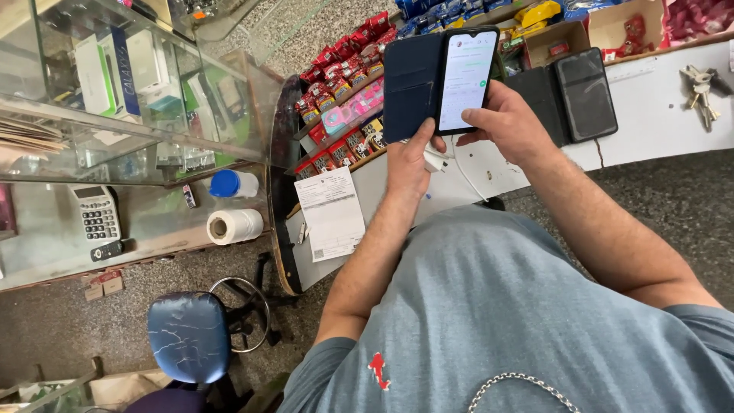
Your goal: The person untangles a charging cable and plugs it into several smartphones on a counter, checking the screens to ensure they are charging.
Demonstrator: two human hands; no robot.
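The left hand grips the dark, matte folio case from below. The right hand clasps the flat, glossy phone, thumb on its lit screen, above the white table.

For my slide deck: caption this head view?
Both hands, left hand and right hand, hold a lit phone above a counter.

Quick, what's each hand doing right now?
Left hand: closed on the open phone case, supporting it from below.
Right hand: grips the lit phone at its edge.
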